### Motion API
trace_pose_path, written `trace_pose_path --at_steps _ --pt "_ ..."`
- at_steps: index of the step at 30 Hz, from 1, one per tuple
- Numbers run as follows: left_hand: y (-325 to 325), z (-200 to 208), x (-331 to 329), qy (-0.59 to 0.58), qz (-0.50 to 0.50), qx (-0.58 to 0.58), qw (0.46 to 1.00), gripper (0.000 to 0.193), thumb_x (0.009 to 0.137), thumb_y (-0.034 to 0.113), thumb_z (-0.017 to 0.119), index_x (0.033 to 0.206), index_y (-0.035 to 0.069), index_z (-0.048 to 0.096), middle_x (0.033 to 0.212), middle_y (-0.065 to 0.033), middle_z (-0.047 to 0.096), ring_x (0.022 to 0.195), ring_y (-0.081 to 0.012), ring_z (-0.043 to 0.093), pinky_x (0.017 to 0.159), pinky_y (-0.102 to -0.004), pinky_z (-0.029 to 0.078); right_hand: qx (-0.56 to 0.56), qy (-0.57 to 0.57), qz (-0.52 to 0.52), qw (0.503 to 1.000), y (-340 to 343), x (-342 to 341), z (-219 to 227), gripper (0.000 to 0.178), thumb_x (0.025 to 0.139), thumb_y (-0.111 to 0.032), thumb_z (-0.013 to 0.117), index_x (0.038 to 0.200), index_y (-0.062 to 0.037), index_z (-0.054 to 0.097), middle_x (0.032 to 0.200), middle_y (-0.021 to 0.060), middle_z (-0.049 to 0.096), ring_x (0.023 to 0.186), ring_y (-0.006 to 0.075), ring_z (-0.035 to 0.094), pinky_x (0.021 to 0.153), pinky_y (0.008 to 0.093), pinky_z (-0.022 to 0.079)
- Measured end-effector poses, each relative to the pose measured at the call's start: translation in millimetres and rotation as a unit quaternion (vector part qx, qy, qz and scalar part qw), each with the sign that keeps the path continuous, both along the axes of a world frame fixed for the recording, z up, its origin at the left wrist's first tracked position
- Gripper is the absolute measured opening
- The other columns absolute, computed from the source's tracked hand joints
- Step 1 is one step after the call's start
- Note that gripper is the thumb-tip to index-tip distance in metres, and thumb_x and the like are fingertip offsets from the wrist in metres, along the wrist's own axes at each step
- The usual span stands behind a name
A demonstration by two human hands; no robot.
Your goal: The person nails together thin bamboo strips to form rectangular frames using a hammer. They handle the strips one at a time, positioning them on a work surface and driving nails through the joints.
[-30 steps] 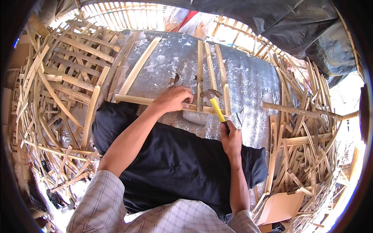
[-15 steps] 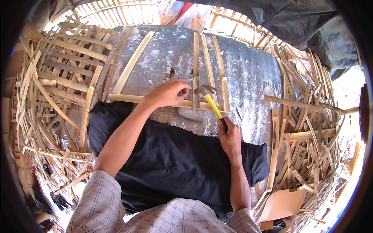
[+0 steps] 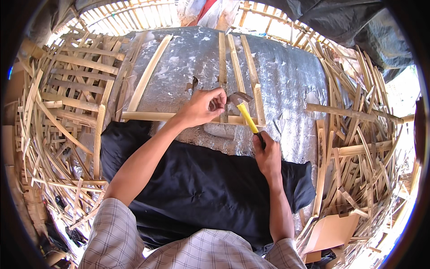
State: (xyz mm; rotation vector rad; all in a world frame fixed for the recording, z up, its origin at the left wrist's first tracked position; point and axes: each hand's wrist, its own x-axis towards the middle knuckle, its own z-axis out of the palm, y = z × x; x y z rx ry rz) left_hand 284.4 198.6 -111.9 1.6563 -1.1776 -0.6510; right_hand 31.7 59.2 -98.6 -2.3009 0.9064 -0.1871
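Note:
My right hand (image 3: pixel 268 154) grips a claw hammer (image 3: pixel 247 119) by its black and yellow handle, with the metal head raised near the fingers of my left hand. Thumb and fingertips of my left hand (image 3: pixel 204 106) are pinched together; whatever they hold is too small to make out. Below that hand a bamboo strip (image 3: pixel 150 116) lies crosswise. Several bamboo strips run away from it, among them one upright strip (image 3: pixel 222 58) beyond my fingers and a paler one (image 3: pixel 152 74) at the left. Under the crosswise strip shows a grey block (image 3: pixel 219 131).
Silver foil sheeting (image 3: pixel 291 80) covers the work surface. Black cloth (image 3: pixel 197 184) spreads across my lap. Woven bamboo pieces (image 3: pixel 83 83) are stacked at the left, and a heap of loose strips (image 3: pixel 358 179) fills the right, beside a cardboard piece (image 3: pixel 331 231).
My left hand has turned, its pinched fingertips now showing higher and further right. The hammer has shifted slightly right, its head tilted differently, still in my right hand.

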Motion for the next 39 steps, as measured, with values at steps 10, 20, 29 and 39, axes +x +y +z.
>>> trace_pose_path --at_steps 10,20,29,39 --pt "-3.4 -7.1 -8.0 -0.012 0.002 0.012 1.000 0.029 0.089 -0.003 0.076 0.105 0.004 0.052 0.092 -0.0040 0.067 0.084 -0.0142 0.070 0.078 -0.0330 0.057 0.001 0.003 0.002 1.000 -0.2 1.1 1.3 0.029 0.105 -0.031 0.065 0.098 -0.0037 0.061 0.075 0.0250 0.064 0.080 0.0534 0.062 0.065 0.0561 0.048" --pt "-4.8 -3.4 -9.3 -0.007 -0.009 0.015 1.000 0.028 0.088 -0.005 0.075 0.101 0.003 0.052 0.092 -0.0050 0.068 0.089 -0.0136 0.071 0.080 -0.0311 0.060 0.011 0.009 0.000 1.000 -0.3 -0.3 1.3 0.028 0.105 -0.032 0.065 0.100 -0.0044 0.063 0.076 0.0257 0.065 0.080 0.0535 0.062 0.066 0.0564 0.048" --pt "-0.7 -17.9 -9.9 0.095 0.004 -0.017 0.995 0.036 0.087 -0.004 0.078 0.098 0.006 0.045 0.092 -0.0058 0.073 0.087 -0.0109 0.071 0.079 -0.0283 0.061 0.023 -0.039 0.008 0.999 -3.6 -3.6 -7.3 0.027 0.104 -0.026 0.066 0.097 -0.0011 0.061 0.070 0.0252 0.059 0.066 0.0501 0.056 0.061 0.0507 0.045" --pt "1.6 -22.5 -5.6 0.113 0.000 -0.024 0.993 0.040 0.085 -0.002 0.082 0.097 0.007 0.045 0.093 -0.0069 0.076 0.086 -0.0099 0.072 0.078 -0.0272 0.060 0.035 -0.022 0.069 0.997 -13.3 -18.7 42.2 0.026 0.106 -0.023 0.063 0.098 0.0008 0.059 0.070 0.0250 0.057 0.067 0.0490 0.052 0.061 0.0482 0.043"
